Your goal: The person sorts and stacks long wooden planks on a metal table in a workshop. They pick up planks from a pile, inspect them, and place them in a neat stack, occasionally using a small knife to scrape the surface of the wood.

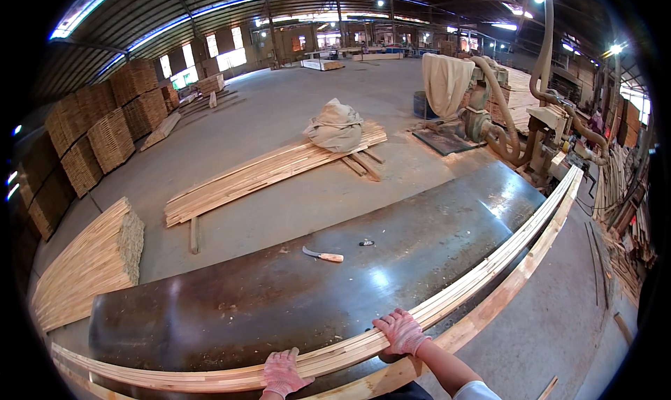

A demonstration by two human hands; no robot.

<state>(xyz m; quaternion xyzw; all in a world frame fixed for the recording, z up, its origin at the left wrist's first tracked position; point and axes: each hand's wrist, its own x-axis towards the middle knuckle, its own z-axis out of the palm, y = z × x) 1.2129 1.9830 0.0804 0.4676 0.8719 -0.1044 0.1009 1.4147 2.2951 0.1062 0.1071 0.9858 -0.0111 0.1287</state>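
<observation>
A long bundle of pale wooden strips (349, 347) lies along the near edge of a dark metal table (231, 288), its length bending across the wide view. My left hand (282, 373), in a pinkish-white work glove, grips the bundle from above, left of centre. Farther right, my right hand (402, 332), gloved the same way, has its fingers wrapped over the strips' far side. Nearer to me, a wider wooden board (482, 321) runs beside the bundle. On the tabletop lie a curved-blade knife (328, 257) with a wooden handle and a small black object (366, 243).
Beyond the table, a stack of long strips (251, 176) on the floor carries a beige sack (335, 127). Another strip pile (91, 260) stands at the left. A machine with thick hoses (552, 120) is past the table's right end. Stacked timber (108, 138) lines the left side.
</observation>
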